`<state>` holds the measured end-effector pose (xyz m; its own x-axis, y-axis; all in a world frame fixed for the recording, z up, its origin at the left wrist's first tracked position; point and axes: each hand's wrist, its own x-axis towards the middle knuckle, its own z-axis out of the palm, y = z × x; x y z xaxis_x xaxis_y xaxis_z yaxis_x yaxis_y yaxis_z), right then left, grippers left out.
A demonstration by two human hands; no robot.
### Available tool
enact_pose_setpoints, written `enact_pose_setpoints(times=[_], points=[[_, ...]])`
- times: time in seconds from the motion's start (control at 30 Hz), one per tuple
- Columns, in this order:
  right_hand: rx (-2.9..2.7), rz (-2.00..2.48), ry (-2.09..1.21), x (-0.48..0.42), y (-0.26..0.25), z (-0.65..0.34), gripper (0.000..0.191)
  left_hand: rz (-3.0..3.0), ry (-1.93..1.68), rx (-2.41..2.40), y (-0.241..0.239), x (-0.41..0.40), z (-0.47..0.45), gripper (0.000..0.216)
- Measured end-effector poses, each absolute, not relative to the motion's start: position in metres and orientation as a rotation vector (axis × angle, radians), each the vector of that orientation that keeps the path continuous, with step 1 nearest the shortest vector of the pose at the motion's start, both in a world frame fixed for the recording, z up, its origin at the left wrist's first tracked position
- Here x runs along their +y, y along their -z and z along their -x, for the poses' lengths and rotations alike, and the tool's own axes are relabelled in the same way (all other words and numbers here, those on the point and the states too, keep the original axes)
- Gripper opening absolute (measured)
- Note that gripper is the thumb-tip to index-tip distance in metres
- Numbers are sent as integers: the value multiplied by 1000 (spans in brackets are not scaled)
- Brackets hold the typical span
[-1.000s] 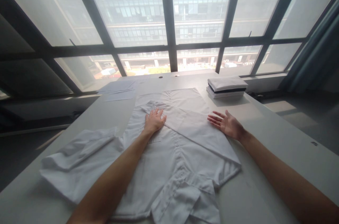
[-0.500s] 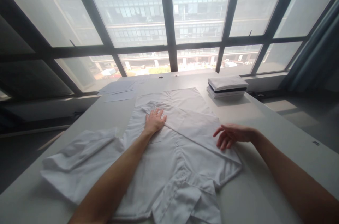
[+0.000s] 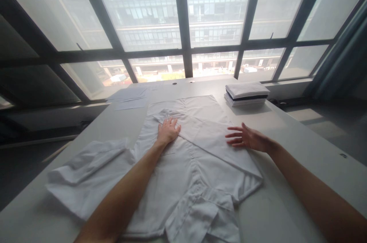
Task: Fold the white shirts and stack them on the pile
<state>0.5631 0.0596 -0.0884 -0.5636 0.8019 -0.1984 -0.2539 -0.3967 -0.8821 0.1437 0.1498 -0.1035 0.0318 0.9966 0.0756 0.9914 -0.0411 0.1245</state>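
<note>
Found a white shirt [image 3: 197,155] spread on the table [image 3: 275,212], directly beneath the left hand [image 3: 168,131] and mostly leftward of the right hand [image 3: 243,137]. Noted left hand as nearer, resting flat on the cloth, grasping nothing visible. Noted right hand as free, fingers spread, at the shirt's right edge (unable to tell whether in contact). Observed long axis running from wearer to window [image 3: 213,5]: apparent collar [image 3: 192,218] pointing nearward, hem away, left-lying sleeve [image 3: 86,170] stretched outward.
</note>
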Motion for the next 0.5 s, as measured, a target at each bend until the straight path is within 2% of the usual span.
enact_pose_setpoints(times=[0.17,0.33,0.5], points=[[-672,848,-1613,78,100,-566,54,-2222,-218,2151,103,150,-144,63],[-590,774,-1565,78,98,-570,52,-2225,-229,2145,104,151,-143,64],[-728,751,-1669,71,92,-564,65,-2236,-233,2138,105,152,-143,64]])
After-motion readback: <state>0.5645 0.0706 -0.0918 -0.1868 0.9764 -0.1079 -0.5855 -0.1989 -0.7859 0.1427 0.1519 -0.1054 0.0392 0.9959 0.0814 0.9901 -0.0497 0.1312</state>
